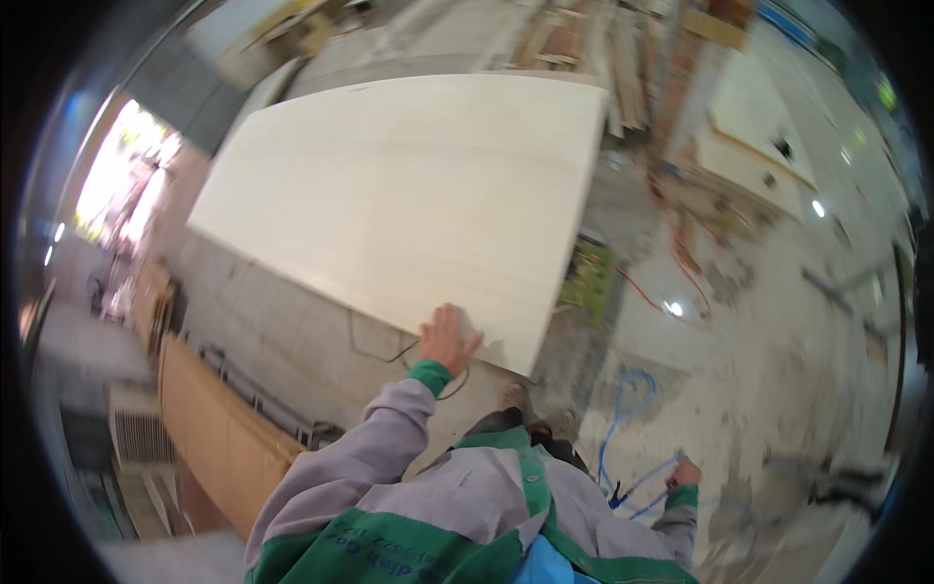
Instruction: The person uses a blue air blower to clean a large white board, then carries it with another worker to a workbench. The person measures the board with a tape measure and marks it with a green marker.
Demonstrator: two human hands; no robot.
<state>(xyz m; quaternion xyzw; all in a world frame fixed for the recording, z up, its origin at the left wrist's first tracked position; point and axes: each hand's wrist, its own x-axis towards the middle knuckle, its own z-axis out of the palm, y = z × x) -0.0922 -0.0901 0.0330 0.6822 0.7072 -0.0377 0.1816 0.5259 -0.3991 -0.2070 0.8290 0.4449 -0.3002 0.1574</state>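
Observation:
A large pale board (409, 185) lies flat in front of me, its near corner close to my feet. My left hand (448, 341) rests on the board's near edge with the fingers spread and the thumb apart. Out to my right side, my right hand (685, 474) is closed around a thin blue hose (647, 480). The hose runs from that hand toward a dark fitting by my jacket and loops over the floor. What else might be inside the right fist is hidden.
Brown panels (224, 428) lean at the left. An orange cord (681, 255) and a green-yellow bundle (587, 280) lie right of the board. Pale sheets (754, 146) are stacked farther right. Timber strips (628, 73) lie at the back. A black cable (375, 352) trails under the near edge.

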